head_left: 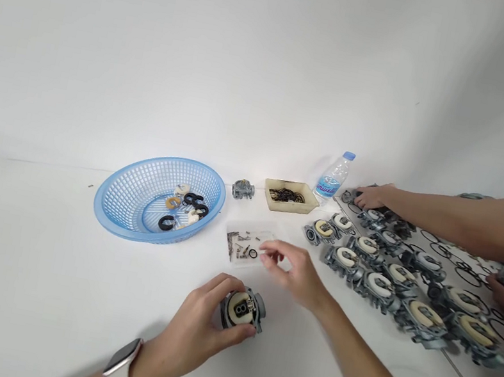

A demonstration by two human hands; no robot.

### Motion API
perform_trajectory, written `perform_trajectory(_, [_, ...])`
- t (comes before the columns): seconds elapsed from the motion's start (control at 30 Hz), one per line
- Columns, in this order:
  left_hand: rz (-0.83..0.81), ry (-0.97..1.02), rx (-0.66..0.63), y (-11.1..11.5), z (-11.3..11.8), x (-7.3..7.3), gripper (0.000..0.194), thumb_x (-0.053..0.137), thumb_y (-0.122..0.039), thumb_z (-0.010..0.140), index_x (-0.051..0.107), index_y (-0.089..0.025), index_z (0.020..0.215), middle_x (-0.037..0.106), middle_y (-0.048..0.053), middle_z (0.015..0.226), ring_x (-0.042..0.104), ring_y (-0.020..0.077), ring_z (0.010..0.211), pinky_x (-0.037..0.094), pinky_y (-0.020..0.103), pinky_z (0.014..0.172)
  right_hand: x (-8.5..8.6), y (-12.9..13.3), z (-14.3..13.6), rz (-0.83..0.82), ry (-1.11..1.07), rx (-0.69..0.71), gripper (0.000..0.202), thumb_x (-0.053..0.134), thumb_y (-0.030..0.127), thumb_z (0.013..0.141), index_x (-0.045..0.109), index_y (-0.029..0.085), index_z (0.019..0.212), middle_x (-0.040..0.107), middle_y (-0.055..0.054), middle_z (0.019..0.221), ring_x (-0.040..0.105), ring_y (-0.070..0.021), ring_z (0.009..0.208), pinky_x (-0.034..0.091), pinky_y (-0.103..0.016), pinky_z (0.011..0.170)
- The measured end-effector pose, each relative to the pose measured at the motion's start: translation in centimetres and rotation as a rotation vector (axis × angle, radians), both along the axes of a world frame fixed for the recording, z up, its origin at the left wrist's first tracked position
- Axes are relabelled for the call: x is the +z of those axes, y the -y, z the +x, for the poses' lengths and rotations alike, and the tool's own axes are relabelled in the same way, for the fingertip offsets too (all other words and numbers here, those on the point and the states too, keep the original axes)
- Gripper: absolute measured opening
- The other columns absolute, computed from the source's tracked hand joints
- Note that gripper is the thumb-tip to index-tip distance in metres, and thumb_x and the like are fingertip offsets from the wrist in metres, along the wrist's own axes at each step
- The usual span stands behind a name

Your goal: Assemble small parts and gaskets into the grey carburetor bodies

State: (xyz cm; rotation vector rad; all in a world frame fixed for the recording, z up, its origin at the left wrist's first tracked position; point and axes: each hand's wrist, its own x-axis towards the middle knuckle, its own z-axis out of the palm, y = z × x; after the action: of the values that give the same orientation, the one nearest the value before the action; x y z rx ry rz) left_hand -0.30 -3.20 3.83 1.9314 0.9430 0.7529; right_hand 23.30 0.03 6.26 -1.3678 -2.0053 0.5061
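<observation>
Directions are on a clock face centred on the metal body (244, 309), with 12 straight ahead of the wearer. This body, with a cream float on its top, lies on the white table (69, 286) in the left hand (205, 313). The left fingers and thumb are spread partly open around it, gripping its sides. A watch (124, 354) is on that wrist.

At 1 to 2 o'clock, the right hand (293, 272) hovers by the edge of a clear tray (270, 234). Its fingers are bent, thumb and forefinger close; whether they pinch anything I cannot tell. The tray, at 12, holds small metal parts and a black ring (253, 254).

Between 10 and 11 stands a blue basket (123, 198) holding black, white and orange pieces. Beyond the tray, near 12, are another metal body (242, 191) and a yellowish box (292, 208) of black rings. A water bottle (330, 183) stands at 1. Between 2 and 3, similar bodies with floats (378, 285) sit in rows; past them a co-worker's hand (374, 197) reaches in.
</observation>
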Motion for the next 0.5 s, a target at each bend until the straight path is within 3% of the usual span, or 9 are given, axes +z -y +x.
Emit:
perform_trajectory(0.13, [0.055,-0.021,0.001,0.2,-0.2,0.1,0.041,0.081,-0.027,0.078,0.063,-0.025,0.115,0.070,0.003,0.112,0.067,0.0241,0.099,0.052,0.035,0.088,1.7,-3.3,2.2,0.017,0.157,-0.074,0.022,0.051,0.028,0.099,0.068,0.016,0.107,0.073,-0.009,0.101,0.066,-0.0202,0.084,0.051,-0.031,0.078])
perform_trajectory(0.23, [0.061,-0.007,0.004,0.1,-0.3,0.3,0.038,0.077,-0.022,0.079,0.065,-0.024,0.115,0.072,0.003,0.110,0.068,0.0230,0.096,0.053,0.033,0.086,2.6,-6.0,2.1,-0.061,0.350,0.051,0.018,0.058,0.018,0.090,0.072,0.018,0.100,0.075,-0.007,0.100,0.068,-0.0211,0.084,0.050,-0.031,0.078])
perform_trajectory(0.37, [0.063,0.028,-0.039,-0.1,-0.5,0.4,0.036,0.075,-0.023,0.082,0.067,-0.025,0.117,0.073,0.001,0.109,0.068,0.0211,0.094,0.053,0.030,0.084,2.4,-8.3,-0.7,-0.139,0.592,0.241,0.020,0.063,0.007,0.083,0.075,0.019,0.096,0.076,-0.007,0.103,0.068,-0.0226,0.097,0.050,-0.032,0.086])
perform_trajectory(0.5, [0.085,0.035,-0.073,-0.4,-0.7,0.3,0.036,0.076,-0.024,0.082,0.068,-0.026,0.118,0.073,0.001,0.106,0.069,0.0200,0.091,0.054,0.029,0.084,1.7,-9.5,-3.8,-0.160,0.758,0.290,0.012,0.064,0.023,0.096,0.070,0.015,0.103,0.071,-0.006,0.105,0.066,-0.0207,0.098,0.053,-0.039,0.090])
